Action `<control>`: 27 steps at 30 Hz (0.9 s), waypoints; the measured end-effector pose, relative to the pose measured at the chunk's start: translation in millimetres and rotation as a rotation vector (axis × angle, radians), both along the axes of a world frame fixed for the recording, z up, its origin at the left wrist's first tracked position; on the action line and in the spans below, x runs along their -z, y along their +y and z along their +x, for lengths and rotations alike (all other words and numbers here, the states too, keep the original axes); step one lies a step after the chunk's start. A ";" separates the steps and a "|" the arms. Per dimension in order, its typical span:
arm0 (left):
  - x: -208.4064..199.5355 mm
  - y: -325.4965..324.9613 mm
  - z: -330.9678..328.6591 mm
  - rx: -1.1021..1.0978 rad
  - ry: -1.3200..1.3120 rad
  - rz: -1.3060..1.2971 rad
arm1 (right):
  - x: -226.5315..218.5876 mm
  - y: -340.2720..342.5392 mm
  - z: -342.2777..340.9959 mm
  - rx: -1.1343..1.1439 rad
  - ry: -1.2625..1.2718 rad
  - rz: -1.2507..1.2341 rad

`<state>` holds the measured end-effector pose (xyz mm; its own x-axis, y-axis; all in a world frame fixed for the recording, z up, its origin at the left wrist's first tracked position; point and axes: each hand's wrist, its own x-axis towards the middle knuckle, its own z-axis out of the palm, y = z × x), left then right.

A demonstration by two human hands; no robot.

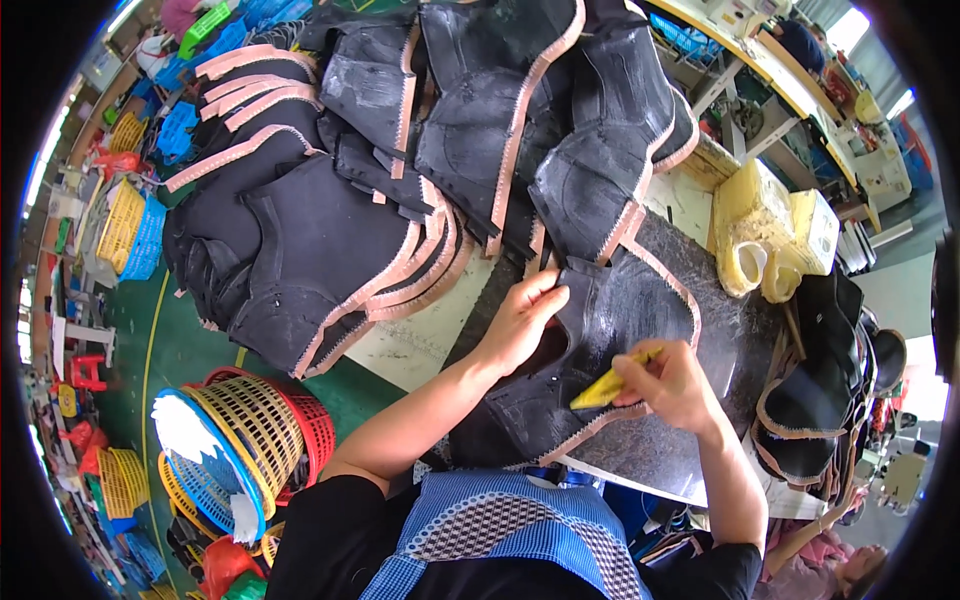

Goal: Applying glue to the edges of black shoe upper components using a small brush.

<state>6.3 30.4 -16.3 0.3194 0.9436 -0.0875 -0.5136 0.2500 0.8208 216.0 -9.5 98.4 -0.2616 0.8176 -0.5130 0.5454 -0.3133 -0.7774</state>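
— What is on the left?
— Baskets (268, 430), and then a pile of pink-edged pieces (335, 220).
— And the left hand (525, 320), is it spread?
— No, it pinches the upper edge of a black panel (640, 305), which lies on the counter (735, 335) under both hands.
— And the right hand (668, 385)?
— It pinches a yellow tool (598, 391), and the tip is against the panel. Farther right there are yellow containers (745, 205), and after them a second pile (805, 400).

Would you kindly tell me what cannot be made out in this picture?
In the head view:
- Part of the yellow tool: hidden by the right hand.
- Lower pieces of the black pile: covered by the top one.
- Rest of the blue apron: cut off by the lower edge.
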 end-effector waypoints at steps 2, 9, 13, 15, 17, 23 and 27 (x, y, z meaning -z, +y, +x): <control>-4.3 -2.5 -0.6 0.005 -0.038 0.003 | -4.3 3.9 5.4 0.112 0.176 0.086; 16.6 -0.5 -2.7 0.063 0.091 0.133 | -0.7 43.3 -10.2 0.437 0.387 0.431; 2.5 -2.7 -4.6 0.047 0.204 0.098 | 3.6 43.5 -10.8 0.265 0.188 0.324; 0.3 -0.7 -4.3 0.061 0.113 0.070 | -1.8 41.9 -10.8 0.282 0.192 0.391; 0.4 3.8 -6.2 0.094 -0.010 0.087 | -0.8 46.1 -12.2 0.385 0.263 0.539; -3.4 0.5 -1.8 0.068 0.055 0.074 | 14.6 -7.6 -34.9 0.268 0.140 0.305; -18.1 3.5 0.9 0.106 0.101 0.118 | 6.7 -27.8 -31.2 0.164 0.093 0.342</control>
<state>7.2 33.9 1.9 0.4124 0.9109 -0.0147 -0.4031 0.1969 0.8937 184.8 -37.3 91.7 -0.1455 0.9722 -0.1835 0.4322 -0.1044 -0.8957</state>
